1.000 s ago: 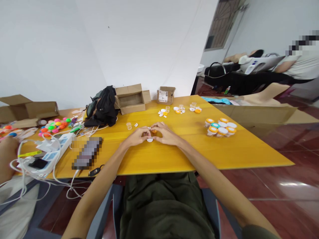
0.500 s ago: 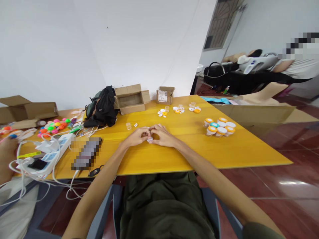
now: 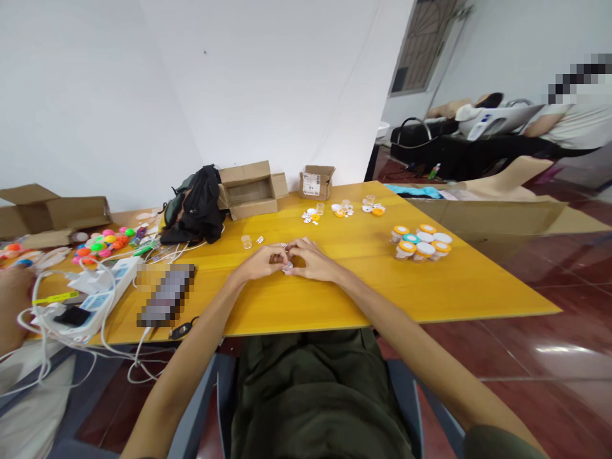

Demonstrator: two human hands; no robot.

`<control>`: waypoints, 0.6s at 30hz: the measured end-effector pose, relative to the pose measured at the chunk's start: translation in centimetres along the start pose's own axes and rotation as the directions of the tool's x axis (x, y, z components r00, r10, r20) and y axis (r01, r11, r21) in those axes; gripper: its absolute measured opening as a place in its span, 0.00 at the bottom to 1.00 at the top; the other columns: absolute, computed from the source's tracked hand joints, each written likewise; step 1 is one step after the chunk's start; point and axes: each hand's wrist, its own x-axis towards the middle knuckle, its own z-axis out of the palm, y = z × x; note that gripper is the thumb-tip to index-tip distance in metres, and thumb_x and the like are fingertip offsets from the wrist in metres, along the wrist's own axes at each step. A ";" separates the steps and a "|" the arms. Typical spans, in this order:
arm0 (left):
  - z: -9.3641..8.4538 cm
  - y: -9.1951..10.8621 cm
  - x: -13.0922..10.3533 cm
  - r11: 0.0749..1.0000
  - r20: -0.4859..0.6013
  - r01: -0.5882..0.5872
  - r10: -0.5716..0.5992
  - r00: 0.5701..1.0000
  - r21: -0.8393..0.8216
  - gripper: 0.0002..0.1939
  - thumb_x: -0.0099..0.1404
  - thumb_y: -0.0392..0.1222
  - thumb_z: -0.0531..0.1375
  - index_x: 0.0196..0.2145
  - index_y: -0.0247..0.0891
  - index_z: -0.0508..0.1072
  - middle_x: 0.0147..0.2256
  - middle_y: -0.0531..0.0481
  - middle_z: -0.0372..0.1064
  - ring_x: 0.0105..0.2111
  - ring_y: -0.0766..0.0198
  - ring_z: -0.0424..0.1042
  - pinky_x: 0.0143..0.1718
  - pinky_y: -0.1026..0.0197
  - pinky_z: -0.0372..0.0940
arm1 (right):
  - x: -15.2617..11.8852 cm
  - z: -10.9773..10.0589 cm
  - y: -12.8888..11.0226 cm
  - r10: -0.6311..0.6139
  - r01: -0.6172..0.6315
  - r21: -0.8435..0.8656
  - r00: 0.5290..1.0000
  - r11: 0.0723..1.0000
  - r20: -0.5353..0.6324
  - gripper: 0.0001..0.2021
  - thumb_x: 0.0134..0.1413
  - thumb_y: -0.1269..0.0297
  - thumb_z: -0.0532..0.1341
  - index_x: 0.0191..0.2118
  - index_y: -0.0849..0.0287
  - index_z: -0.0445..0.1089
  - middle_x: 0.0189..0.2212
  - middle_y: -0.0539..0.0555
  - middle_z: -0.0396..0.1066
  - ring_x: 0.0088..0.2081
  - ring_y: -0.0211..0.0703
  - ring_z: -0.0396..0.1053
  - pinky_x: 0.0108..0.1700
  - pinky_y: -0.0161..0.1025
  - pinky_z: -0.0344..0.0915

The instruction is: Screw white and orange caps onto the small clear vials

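Over the yellow table, my left hand and my right hand meet at the fingertips. Both are closed on a small whitish piece, mostly covered by the fingers and too small to name. Just beyond my left hand stand a clear cup and a few small white pieces. Farther back are groups of clear cups, white discs and orange rings. To the right of my right hand, several jars with orange, white and teal lids stand close together.
Cardboard boxes and a black bag line the wall. At left lie colourful balls, a power strip with cables, a phone and a key. Another person's arm rests at the far left edge.
My hands stay together in nearly the same place, with only a slight shift of the fingers around the small piece.
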 end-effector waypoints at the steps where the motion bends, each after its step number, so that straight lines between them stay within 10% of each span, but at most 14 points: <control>1: 0.0 -0.1 0.0 1.000 0.003 0.002 -0.002 1.000 0.001 0.07 0.59 0.40 0.62 0.26 0.36 0.70 0.30 0.53 0.64 0.26 0.70 0.60 0.31 0.64 0.59 | 0.0 0.0 0.1 -0.002 0.002 0.000 1.000 1.000 -0.001 0.10 0.52 0.57 0.68 0.39 0.55 0.74 0.48 0.57 0.68 0.51 0.53 0.63 0.54 0.51 0.60; 18: 0.0 0.4 -0.1 0.994 -0.017 0.028 -0.026 1.000 0.104 0.09 0.62 0.42 0.59 0.27 0.36 0.72 0.28 0.53 0.67 0.26 0.69 0.61 0.31 0.64 0.59 | 0.1 0.1 0.0 0.003 -0.003 0.010 1.000 1.000 -0.003 0.10 0.51 0.59 0.68 0.39 0.55 0.74 0.49 0.57 0.68 0.51 0.53 0.63 0.54 0.52 0.61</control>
